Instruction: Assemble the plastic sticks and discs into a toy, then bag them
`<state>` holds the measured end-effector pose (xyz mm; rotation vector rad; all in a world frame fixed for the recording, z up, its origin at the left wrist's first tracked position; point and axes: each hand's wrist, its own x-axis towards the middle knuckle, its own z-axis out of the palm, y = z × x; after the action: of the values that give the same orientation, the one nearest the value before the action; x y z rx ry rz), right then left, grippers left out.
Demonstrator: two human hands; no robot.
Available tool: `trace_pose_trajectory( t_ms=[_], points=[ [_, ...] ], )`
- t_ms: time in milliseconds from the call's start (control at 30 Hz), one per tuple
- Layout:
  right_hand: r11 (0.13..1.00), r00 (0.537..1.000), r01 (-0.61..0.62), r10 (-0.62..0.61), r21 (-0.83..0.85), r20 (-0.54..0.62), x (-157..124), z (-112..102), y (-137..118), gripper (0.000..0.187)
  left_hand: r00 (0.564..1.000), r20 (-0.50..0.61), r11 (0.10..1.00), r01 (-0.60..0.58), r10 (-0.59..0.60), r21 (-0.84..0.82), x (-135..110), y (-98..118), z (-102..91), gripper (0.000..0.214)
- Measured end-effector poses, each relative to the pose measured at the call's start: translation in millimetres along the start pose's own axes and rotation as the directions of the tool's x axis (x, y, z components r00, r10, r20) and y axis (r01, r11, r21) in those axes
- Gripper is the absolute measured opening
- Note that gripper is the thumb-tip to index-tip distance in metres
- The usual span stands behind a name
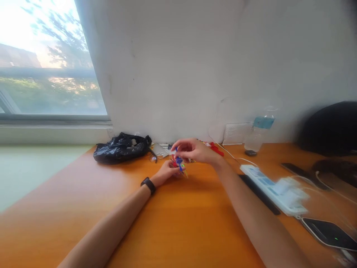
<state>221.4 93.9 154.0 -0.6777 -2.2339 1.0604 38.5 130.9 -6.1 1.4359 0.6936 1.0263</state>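
Near the back of the wooden table (173, 216), both hands meet over a small cluster of coloured pieces. My left hand (166, 173), with a dark band on its wrist, is closed around a small red bundle (174, 163) with yellowish strands sticking out below. My right hand (192, 150) arches above it, thumb and fingertips pinched on a thin blue piece (179, 161) that hangs down to the left fingers. The exact kind of these pieces is too small and blurred to make out.
Left of the hands lies a black plastic bag (122, 147). Behind them, small clutter and a red item (216, 149) line the wall. To the right are a clear bottle (256, 136), a white power strip (270, 188) with plugs and cables, and a phone (329, 232).
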Motion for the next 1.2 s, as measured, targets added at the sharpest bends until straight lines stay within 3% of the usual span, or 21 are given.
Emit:
trace_pose_trajectory(
  t_ms=[67, 133, 200, 267, 467, 667, 833, 1033, 1200],
  points=[
    [1.000, 0.961, 0.011, -0.018, -0.028, -0.276, -1, -7, -2, 0.027, 1.000, 0.012, 1.000, 0.015, -0.015, 0.006, -2, 1, 1.6, 0.042],
    [0.995, 0.881, 0.019, -0.063, -0.099, -0.469, 0, -12, 0, 0.027, 0.999, 0.024, 1.000, 0.025, -0.025, 0.009, -2, 2, 2.6, 0.041],
    [0.987, 0.813, 0.032, -0.119, -0.160, -0.569, 3, -14, 4, 0.028, 0.999, 0.035, 0.999, 0.034, -0.034, 0.009, -1, 1, 3.2, 0.042],
    [0.976, 0.785, 0.025, -0.153, -0.216, -0.600, 5, -14, 9, 0.028, 0.998, 0.041, 0.999, 0.038, -0.039, 0.008, -1, 1, 3.6, 0.042],
    [0.858, 0.816, -0.126, -0.195, -0.498, -0.543, 7, -12, 21, 0.022, 0.997, 0.074, 0.999, 0.031, -0.033, 0.018, -4, 4, 6.7, 0.041],
    [0.791, 0.886, -0.117, -0.190, -0.600, -0.423, 3, -13, 24, 0.020, 0.997, 0.080, 0.996, -0.013, 0.006, 0.084, -6, 11, 9.3, 0.042],
    [0.718, 0.917, -0.123, -0.182, -0.686, -0.355, -1, -14, 19, 0.019, 0.994, 0.103, 0.988, -0.038, 0.023, 0.149, -8, 16, 8.7, 0.042],
    [0.723, 0.969, -0.100, -0.086, -0.684, -0.233, -4, -13, 13, 0.019, 0.993, 0.115, 0.984, -0.049, 0.029, 0.174, -8, 19, 9.6, 0.044],
    [0.667, 0.984, -0.164, 0.057, -0.727, -0.169, -7, -15, 18, 0.022, 0.992, 0.122, 0.989, -0.036, 0.019, 0.142, -7, 16, 9.3, 0.050]
  ],
)
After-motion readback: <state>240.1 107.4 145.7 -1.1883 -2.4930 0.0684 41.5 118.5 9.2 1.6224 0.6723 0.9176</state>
